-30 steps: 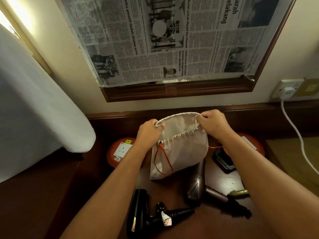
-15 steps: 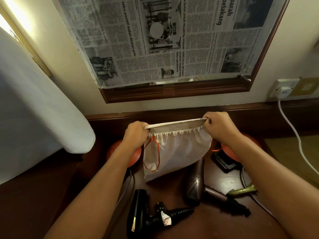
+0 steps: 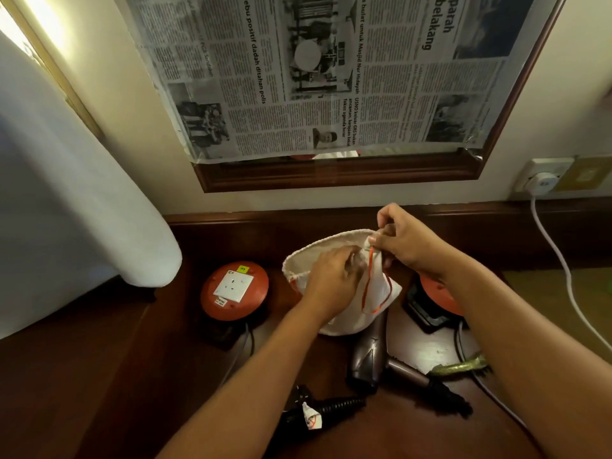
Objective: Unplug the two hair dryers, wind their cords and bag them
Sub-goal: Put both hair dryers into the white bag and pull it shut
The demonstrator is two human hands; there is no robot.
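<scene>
Centre of frame: left hand (image 3: pixel 334 276) and right hand (image 3: pixel 405 245) both pinching rim of white drawstring bag (image 3: pixel 351 309), held over desk (image 3: pixel 99 376). Below bag: brown hair dryer (image 3: pixel 369 354). Bottom centre: black hair dryer (image 3: pixel 318 412), partly behind left arm.

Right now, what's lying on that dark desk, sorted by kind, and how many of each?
Hair dryers: 2, one black, one bronze
Cloth drawstring bags: 1, held by the left hand and right hand
Round orange socket reels: 2
Total: 5
</scene>
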